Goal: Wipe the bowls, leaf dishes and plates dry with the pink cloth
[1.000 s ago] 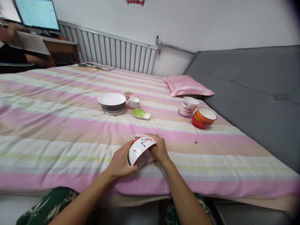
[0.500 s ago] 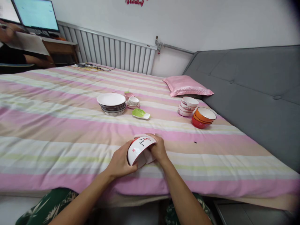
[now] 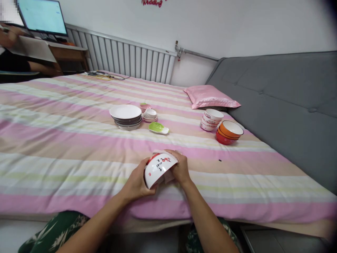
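Note:
A white bowl (image 3: 160,169) with red flowers and black writing is tipped on its side over the near part of the bed. My left hand (image 3: 137,181) is closed around its left side, thumb at the lower rim. At the bowl's right side, my right hand (image 3: 181,167) is closed on a pale cloth (image 3: 169,176) pressed against the bowl. Some of its fingers are hidden behind the bowl. A bit of red shows at the bowl's upper left edge.
On the striped bed (image 3: 86,158) are a stack of plates (image 3: 126,114), small dishes (image 3: 150,114), a green-and-white dish (image 3: 158,128), patterned bowls (image 3: 210,120) and orange and red bowls (image 3: 228,133). A pink pillow (image 3: 210,96) lies behind. A person (image 3: 15,52) sits far left.
The bowl has turned slightly in my hands, so more of its flowers and writing faces me. My right hand has shifted a little to the right.

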